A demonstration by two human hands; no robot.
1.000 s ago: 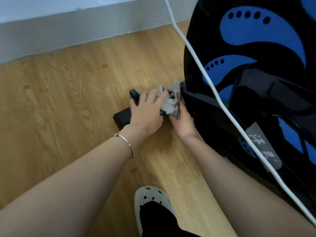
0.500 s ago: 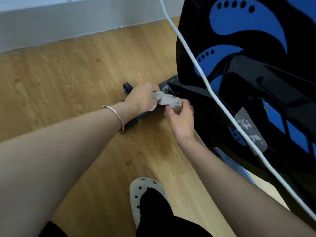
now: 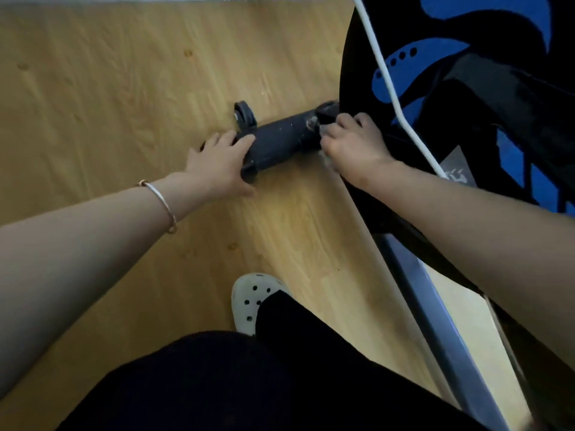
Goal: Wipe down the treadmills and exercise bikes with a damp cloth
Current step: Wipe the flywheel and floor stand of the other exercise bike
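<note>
The exercise bike (image 3: 441, 29) has a black body with blue shapes and fills the right side. Its dark base bar (image 3: 280, 141) lies on the wooden floor and ends in a small wheel (image 3: 244, 115). My left hand (image 3: 217, 163) clasps the outer end of that bar, fingers over the top and thumb below. My right hand (image 3: 354, 144) is closed on the grey cloth (image 3: 326, 160) where the bar meets the bike body. Only small bits of cloth show under the fingers.
A white cable (image 3: 389, 76) hangs diagonally across the bike, just right of my right hand. A grey-blue frame rail (image 3: 420, 306) runs along the floor toward the lower right. My white perforated shoe (image 3: 249, 297) and dark trouser leg are below. Bare wooden floor stretches left.
My left hand let go of the cloth and slid left to the bar's end. The bar's top is now uncovered, and the cloth is bunched in my right hand at the bike body.
</note>
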